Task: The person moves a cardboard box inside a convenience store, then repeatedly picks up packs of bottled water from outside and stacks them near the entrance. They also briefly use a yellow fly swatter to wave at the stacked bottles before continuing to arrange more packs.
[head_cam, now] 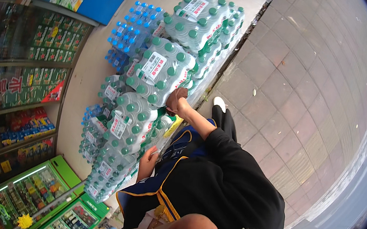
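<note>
My right hand [180, 102] reaches to the side of a shrink-wrapped pack of green-capped water bottles [162, 64], with a brown cloth [176, 96] bunched in its fingers against the plastic. The cloth hides part of the fingers. Lower in view, my left hand [149, 159] is bare, with fingers apart, beside another green-capped pack [133, 121]; whether it touches the wrap I cannot tell. The packs are stacked in a long row, with white labels on top. A yellow sign [173, 126] is partly visible between the hands.
Blue-capped bottle packs [125, 38] stand behind the green-capped ones. Beyond them are a glass shopfront [70, 70] with stacked cartons, a blue panel [102, 1] and green display coolers [65, 182]. A tiled pavement [279, 85] and a kerb [338, 192] lie to the right.
</note>
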Demonstrator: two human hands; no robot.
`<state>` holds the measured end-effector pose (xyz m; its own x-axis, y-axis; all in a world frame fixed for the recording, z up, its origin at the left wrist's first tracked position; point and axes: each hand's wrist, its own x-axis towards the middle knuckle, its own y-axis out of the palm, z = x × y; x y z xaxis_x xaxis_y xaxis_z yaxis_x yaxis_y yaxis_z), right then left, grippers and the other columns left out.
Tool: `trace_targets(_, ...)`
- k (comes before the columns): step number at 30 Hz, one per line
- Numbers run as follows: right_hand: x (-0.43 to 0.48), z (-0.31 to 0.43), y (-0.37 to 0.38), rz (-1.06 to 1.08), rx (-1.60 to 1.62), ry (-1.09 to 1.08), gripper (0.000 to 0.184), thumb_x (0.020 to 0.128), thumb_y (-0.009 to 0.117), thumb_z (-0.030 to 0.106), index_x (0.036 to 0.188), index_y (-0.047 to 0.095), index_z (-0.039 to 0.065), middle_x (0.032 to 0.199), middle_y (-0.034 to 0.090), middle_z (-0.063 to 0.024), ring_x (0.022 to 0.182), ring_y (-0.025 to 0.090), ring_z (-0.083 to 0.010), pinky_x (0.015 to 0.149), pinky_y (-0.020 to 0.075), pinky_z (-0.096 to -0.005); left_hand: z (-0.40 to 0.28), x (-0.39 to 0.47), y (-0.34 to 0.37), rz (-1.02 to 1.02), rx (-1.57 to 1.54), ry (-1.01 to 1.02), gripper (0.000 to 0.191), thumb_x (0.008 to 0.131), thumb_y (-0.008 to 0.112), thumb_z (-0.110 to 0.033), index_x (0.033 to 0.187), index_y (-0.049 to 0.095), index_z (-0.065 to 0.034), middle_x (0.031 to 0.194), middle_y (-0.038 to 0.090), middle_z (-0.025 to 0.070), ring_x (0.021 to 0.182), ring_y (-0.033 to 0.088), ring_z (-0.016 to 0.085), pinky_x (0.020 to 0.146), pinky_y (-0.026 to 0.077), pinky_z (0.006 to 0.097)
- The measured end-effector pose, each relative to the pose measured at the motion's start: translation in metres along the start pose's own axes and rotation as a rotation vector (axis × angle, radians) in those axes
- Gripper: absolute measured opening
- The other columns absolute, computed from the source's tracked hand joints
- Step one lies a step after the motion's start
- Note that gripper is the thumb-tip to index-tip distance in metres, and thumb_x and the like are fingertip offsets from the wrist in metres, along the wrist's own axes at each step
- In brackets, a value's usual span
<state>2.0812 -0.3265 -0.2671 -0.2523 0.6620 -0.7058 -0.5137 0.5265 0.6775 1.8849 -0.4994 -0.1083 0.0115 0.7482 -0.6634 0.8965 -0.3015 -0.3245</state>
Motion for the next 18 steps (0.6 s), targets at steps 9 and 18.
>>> trace_targets(9, -0.12, 0.106, 0.103, 0.621, -0.743, -0.737, 0.04, 0.086, 0.059, 0.008, 0.121, 0.044, -0.005, 0.107, 0.054, -0.0163, 0.096, 0.054, -0.0278, 0.088, 0.0434, -0.0345, -0.039, 0.039, 0.011, 0.109, -0.031, 0.289, 0.038, 0.092, 0.057, -0.009, 0.128, 0.051, 0.001, 0.122, 0.059, 0.0159, 0.106, 0.058, 0.018, 0.093, 0.043, 0.028)
trace_targets(18, -0.11, 0.27, 0.14, 0.085, -1.645, -1.606, 0.035, 0.078, 0.056, 0.01, 0.113, 0.056, 0.009, 0.095, 0.048, -0.0159, 0.094, 0.05, -0.0357, 0.085, 0.043, -0.0419, -0.015, 0.063, 0.031, 0.063, -0.078, 0.193, 0.041, 0.09, 0.059, -0.012, 0.129, 0.05, 0.0004, 0.122, 0.059, 0.0163, 0.108, 0.058, 0.02, 0.092, 0.045, 0.0289)
